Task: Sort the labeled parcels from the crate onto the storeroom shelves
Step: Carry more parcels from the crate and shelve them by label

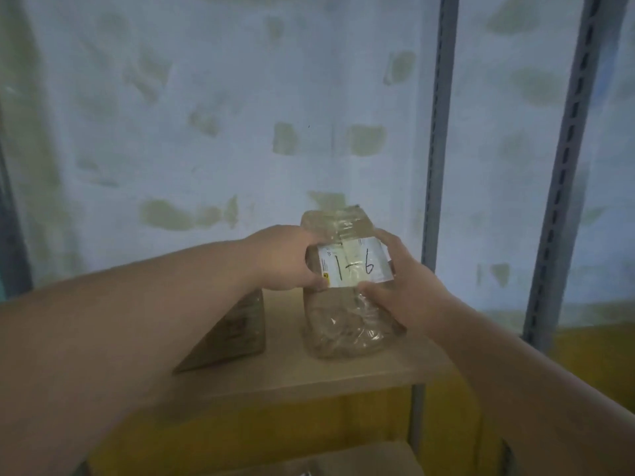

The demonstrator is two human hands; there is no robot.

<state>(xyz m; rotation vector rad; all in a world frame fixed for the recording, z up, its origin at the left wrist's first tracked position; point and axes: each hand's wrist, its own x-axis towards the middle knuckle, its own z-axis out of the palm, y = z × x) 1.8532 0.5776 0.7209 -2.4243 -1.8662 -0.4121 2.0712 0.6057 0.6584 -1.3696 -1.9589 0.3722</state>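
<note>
A brown parcel wrapped in clear tape [343, 324] stands upright on a light wooden shelf board [309, 376]. Its white label [355, 266] reads "1-6" in black marker. My left hand [281, 259] grips the parcel's left side at label height, thumb on the label's lower left corner. My right hand [402, 283] holds the right side, thumb pressed on the front just below the label. A second brown parcel [233, 334] lies on the shelf to the left, partly hidden by my left forearm.
Two grey slotted shelf uprights [439, 132] [563, 166] rise at the right. A whitish patchy wall [206, 115] is behind the shelf. Yellow surface [275, 434] shows below the board, and a lower shelf board [343, 462] is at the bottom edge.
</note>
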